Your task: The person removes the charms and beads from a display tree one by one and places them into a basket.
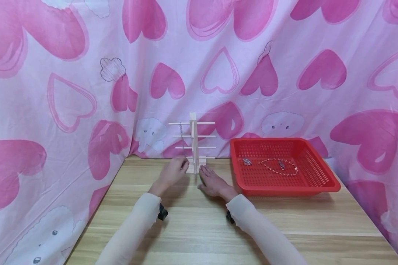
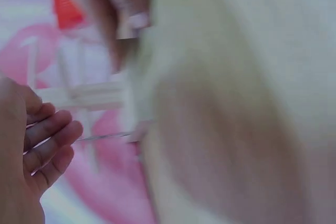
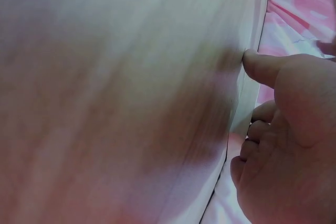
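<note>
A wooden stand (image 1: pixel 194 141) with several thin crossbars rises from a flat base at the back of the table. From its top left crossbar hangs a thin silver chain necklace (image 1: pixel 181 130). My left hand (image 1: pixel 173 170) is beside the post on the left, fingers loosely bent, right at the lower part of the chain. In the left wrist view the chain (image 2: pixel 105 137) runs from behind those fingertips (image 2: pixel 63 158) down toward the base. My right hand (image 1: pixel 215 183) lies with fingers extended, its fingertips at the right side of the base.
A red plastic basket (image 1: pixel 286 190) stands to the right of the stand. Inside it are a beaded necklace (image 1: pixel 278 172) and small bunches of jewellery (image 1: pixel 247 162). Behind the wooden table (image 1: pixel 199 235) hangs a pink heart-patterned curtain (image 1: pixel 167 81).
</note>
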Tool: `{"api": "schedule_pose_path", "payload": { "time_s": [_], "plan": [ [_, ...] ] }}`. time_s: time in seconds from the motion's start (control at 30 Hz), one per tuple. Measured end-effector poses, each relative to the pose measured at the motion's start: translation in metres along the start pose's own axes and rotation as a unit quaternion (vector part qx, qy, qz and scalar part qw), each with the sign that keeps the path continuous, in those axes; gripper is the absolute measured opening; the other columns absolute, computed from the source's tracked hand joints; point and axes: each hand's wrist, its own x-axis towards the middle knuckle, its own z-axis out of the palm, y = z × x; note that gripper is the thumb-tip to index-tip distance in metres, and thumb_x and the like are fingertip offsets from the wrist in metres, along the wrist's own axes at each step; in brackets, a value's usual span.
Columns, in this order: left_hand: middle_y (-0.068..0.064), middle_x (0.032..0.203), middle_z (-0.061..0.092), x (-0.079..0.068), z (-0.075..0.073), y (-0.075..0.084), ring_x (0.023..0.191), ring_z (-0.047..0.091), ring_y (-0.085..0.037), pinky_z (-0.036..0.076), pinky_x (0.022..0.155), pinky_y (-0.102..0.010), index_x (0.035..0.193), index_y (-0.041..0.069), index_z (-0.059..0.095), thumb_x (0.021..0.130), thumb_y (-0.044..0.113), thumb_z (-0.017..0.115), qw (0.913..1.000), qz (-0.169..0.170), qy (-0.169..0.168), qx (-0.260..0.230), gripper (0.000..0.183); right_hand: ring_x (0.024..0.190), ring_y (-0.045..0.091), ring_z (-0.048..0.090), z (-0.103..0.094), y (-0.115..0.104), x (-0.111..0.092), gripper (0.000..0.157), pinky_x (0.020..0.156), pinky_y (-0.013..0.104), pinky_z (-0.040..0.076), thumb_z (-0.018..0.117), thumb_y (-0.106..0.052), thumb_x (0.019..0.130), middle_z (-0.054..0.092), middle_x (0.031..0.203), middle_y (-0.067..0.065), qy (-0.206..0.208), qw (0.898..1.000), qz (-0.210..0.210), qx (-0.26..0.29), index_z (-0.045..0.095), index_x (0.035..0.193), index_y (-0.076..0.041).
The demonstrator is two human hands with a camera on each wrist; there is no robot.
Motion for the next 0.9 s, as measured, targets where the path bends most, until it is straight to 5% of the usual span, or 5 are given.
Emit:
{"api": "schedule_pose_path", "payload": {
  "time_s": [0.27, 0.37, 0.63, 0.9],
  "plan": [
    [-0.011, 0.084, 0.074, 0.030, -0.044, 0.008, 0.072, 0.067, -0.022, 0.061, 0.065, -0.037, 0.101, -0.001, 0.075, 0.103, 0.006, 0.066, 0.9902, 0.004, 0.138, -0.020, 0.012, 0.167, 0.037, 0.012, -0.001, -0.002, 0.000, 0.078, 0.138, 0.048, 0.018, 0.060, -0.033, 0.108, 0.017, 0.178, 0.020, -0.007, 1.000, 0.011, 0.002, 0.024, 0.167, 0.003],
    [-0.012, 0.085, 0.075, 0.040, -0.058, 0.012, 0.073, 0.069, -0.025, 0.062, 0.065, -0.040, 0.100, 0.000, 0.075, 0.104, 0.008, 0.066, 0.9862, 0.001, 0.164, -0.024, 0.013, 0.167, 0.037, 0.012, -0.001, -0.002, 0.001, 0.078, 0.138, 0.048, 0.018, 0.060, -0.033, 0.109, 0.017, 0.178, 0.020, -0.008, 1.000, 0.012, 0.001, 0.024, 0.167, 0.004],
    [-0.016, 0.085, 0.076, 0.059, -0.082, 0.019, 0.073, 0.071, -0.029, 0.062, 0.065, -0.044, 0.101, -0.003, 0.075, 0.106, 0.012, 0.062, 0.9787, -0.013, 0.204, -0.019, 0.019, 0.168, 0.035, 0.011, -0.003, -0.004, 0.001, 0.078, 0.139, 0.047, 0.017, 0.059, -0.033, 0.109, 0.016, 0.178, 0.020, -0.013, 1.000, 0.017, 0.003, 0.022, 0.168, 0.003],
    [-0.019, 0.092, 0.078, 0.069, -0.084, 0.020, 0.079, 0.073, -0.032, 0.064, 0.072, -0.045, 0.109, -0.004, 0.078, 0.106, 0.013, 0.063, 0.9797, -0.036, 0.197, -0.005, 0.023, 0.168, 0.035, 0.011, -0.002, -0.003, 0.001, 0.079, 0.139, 0.047, 0.017, 0.058, -0.034, 0.110, 0.015, 0.179, 0.018, -0.017, 1.000, 0.022, -0.003, 0.020, 0.169, 0.001]
  ]
}}
